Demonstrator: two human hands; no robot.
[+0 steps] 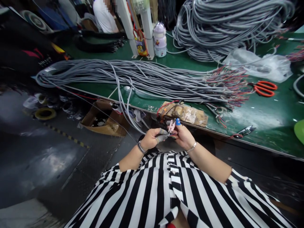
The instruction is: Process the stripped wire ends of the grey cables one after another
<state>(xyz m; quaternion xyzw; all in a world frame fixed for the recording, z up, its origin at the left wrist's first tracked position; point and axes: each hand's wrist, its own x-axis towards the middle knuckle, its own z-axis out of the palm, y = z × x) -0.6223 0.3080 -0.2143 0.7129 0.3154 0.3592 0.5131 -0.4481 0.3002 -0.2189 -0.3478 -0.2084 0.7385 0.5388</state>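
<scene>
At the table's front edge, my left hand (152, 139) pinches the end of a grey cable (135, 125), its fingertips wrapped in greyish tape. Thin coloured wires (173, 135) stick out of that end towards the other hand. My right hand (185, 136), with a blue cover on the thumb tip, is closed on a small pale pink piece (171, 126) beside these wires. Whether the piece is a connector or a small tool I cannot tell. Just behind the hands, a taped wooden block (187, 113) lies at the edge with dark and orange wires on its left end.
A long bundle of grey cables (142, 77) with stripped ends lies across the green table (256, 123). Orange-handled scissors (264, 88), cutting pliers (243, 132) and a plastic bag (261, 65) are at right. A bottle (160, 41) and a big cable coil (213, 28) stand behind. A cardboard box (104, 122) sits below.
</scene>
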